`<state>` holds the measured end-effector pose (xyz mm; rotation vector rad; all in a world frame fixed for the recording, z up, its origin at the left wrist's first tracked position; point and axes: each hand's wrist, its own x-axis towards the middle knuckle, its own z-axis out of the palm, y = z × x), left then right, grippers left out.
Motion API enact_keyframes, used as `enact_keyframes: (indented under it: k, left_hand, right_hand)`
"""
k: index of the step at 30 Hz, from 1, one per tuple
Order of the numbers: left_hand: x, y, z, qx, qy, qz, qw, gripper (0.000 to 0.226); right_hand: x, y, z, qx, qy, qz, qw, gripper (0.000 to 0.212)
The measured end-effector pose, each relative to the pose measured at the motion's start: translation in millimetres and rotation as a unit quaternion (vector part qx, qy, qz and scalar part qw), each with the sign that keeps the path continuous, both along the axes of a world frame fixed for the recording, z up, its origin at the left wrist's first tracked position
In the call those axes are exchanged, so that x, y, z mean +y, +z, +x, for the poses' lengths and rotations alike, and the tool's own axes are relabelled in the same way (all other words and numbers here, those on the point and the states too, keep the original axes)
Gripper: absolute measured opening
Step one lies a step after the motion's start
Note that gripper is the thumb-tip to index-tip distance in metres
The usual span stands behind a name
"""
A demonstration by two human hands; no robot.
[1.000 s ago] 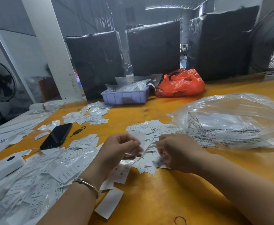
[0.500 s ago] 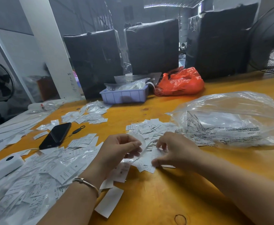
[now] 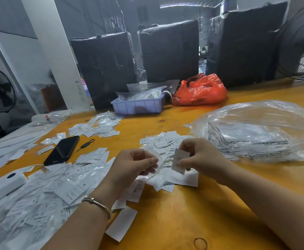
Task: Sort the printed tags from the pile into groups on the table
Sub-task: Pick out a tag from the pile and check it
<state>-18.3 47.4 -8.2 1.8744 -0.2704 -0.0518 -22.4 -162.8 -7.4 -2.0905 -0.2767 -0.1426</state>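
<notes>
The right hand (image 3: 199, 157) pinched a flat paper tag (image 3: 179, 160); the left hand (image 3: 133, 165) gripped a crinkly clear sleeve (image 3: 157, 162) over the yellow counter (image 3: 192, 213).

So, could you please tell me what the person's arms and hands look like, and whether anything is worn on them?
Both forearms are bare, with no sleeves in view and no gloves on the left hand or the right hand. The one thing worn is a thin silver-coloured bangle round the left wrist. No watch or rings can be made out.

Black phone (image 3: 62, 150), lilac tray (image 3: 138, 106), red bag (image 3: 200, 91), clear plastic bag (image 3: 261, 130), dark wrapped boxes (image 3: 169, 51).
</notes>
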Motion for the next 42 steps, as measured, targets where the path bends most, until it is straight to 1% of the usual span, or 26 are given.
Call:
enact_keyframes:
  k: [1, 2, 3, 6, 7, 9, 12, 14, 17, 21, 26, 29, 34, 38, 40, 42]
  left_hand:
    - [0, 0, 0, -0.004, 0.001, 0.001, 1.0, 0.007]
    - [0, 0, 0, -0.008, 0.001, 0.002, 1.0, 0.006]
    - [0, 0, -1, -0.012, 0.002, 0.004, 1.0, 0.006]
    - [-2, 1, -2, -0.026, 0.006, 0.012, 1.0, 0.011]
    - [-2, 1, -3, -0.029, 0.008, 0.014, 0.999, 0.012]
    - [-3, 1, -4, -0.035, 0.011, 0.014, 0.999, 0.014]
    - [-3, 2, -5, -0.046, 0.008, 0.017, 0.999, 0.013]
    - [-5, 3, -6, -0.05, 0.001, 0.018, 0.999, 0.013]
    - [-7, 3, -6, -0.054, -0.013, 0.02, 0.998, 0.016]
    - [-7, 3, -8, -0.062, -0.029, 0.016, 0.998, 0.029]
    - [-7, 4, -9, -0.072, -0.053, 0.014, 0.996, 0.026]
    - [-6, 4, -10, -0.078, -0.06, 0.018, 0.995, 0.025]
    - [-6, 4, -9, -0.072, -0.058, 0.024, 0.995, 0.025]
    - [-7, 3, -9, -0.054, -0.067, 0.017, 0.996, 0.022]
    - [-7, 3, -9, -0.052, -0.071, 0.026, 0.996, 0.023]
    - [-7, 3, -9, -0.056, -0.067, 0.032, 0.996, 0.025]
  right_hand:
    - [-3, 2, 0, -0.018, -0.008, 0.041, 0.999, 0.014]
    - [-6, 3, -1, -0.041, -0.015, 0.077, 0.996, 0.015]
    - [-7, 6, -2, -0.065, -0.019, 0.107, 0.992, 0.021]
    - [-6, 13, -9, -0.141, -0.009, 0.172, 0.975, 0.051]
    - [-5, 15, -12, -0.168, -0.004, 0.175, 0.97, 0.058]
    - [-1, 19, -18, -0.214, -0.001, 0.148, 0.966, 0.066]
    - [4, 24, -25, -0.266, 0.0, 0.087, 0.96, 0.067]
    - [7, 24, -28, -0.285, 0.006, 0.07, 0.956, 0.064]
    - [10, 22, -29, -0.29, 0.008, 0.055, 0.956, 0.062]
    - [10, 17, -27, -0.292, 0.011, 0.023, 0.956, 0.057]
    - [10, 16, -26, -0.295, -0.002, -0.018, 0.955, 0.051]
    - [10, 18, -26, -0.293, -0.004, -0.035, 0.956, 0.043]
    - [9, 17, -27, -0.275, 0.001, -0.098, 0.956, 0.028]
    - [9, 14, -22, -0.242, 0.015, -0.168, 0.955, 0.027]
    - [10, 13, -21, -0.228, 0.03, -0.172, 0.958, 0.028]
    - [11, 15, -23, -0.233, 0.029, -0.135, 0.963, 0.031]
